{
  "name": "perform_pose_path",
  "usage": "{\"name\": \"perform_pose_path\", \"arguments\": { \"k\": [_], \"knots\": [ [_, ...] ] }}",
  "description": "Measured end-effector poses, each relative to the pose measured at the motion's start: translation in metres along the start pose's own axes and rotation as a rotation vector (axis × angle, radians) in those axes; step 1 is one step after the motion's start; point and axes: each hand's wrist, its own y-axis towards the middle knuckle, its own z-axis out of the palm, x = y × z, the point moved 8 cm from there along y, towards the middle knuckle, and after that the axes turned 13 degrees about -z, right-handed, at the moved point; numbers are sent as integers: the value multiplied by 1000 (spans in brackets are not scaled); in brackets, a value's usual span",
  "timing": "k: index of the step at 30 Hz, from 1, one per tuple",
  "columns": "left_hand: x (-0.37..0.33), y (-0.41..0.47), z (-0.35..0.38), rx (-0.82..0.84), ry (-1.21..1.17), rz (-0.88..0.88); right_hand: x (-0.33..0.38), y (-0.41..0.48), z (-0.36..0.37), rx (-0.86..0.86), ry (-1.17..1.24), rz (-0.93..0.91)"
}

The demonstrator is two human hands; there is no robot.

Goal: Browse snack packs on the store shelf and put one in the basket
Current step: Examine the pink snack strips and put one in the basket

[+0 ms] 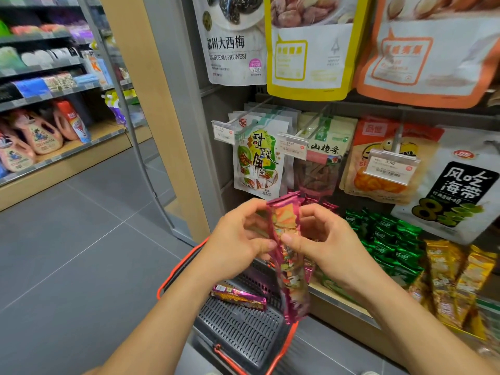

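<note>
The left hand (238, 236) is pinching the left edge of a long pink snack pack (288, 255), hanging upright between both hands; the right hand (322, 239) is gripping its right edge. Below them, a basket (243, 328) is holding another purple pack (239, 296).

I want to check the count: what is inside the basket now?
One purple snack pack lies on the bottom of the basket. The pink pack held by the left hand and right hand covers the basket's far side, so that part cannot be seen.
</note>
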Motion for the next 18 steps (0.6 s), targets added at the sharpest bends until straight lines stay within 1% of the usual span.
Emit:
{"name": "perform_pose_path", "arguments": {
  "k": [2, 5, 7, 10, 15, 18],
  "knots": [
    [-1, -1, 1, 20, -56, -1, -4, -1, 10, 95, 20, 16],
    [-9, -4, -8, -20, -42, 57, -6, -2, 22, 188, 160, 46],
    [-17, -7, -19, -76, -35, 119, -5, -1, 22, 208, 142, 29],
    [-21, -10, -36, -146, -101, 148, -7, -2, 23, 246, 94, 21],
    [-17, -9, -39, -165, -181, 131, -17, -5, 25, 284, 146, 76],
    [-13, -7, -39, -171, -237, 112, -16, -1, 21, 256, 95, 41]
  ]
}}
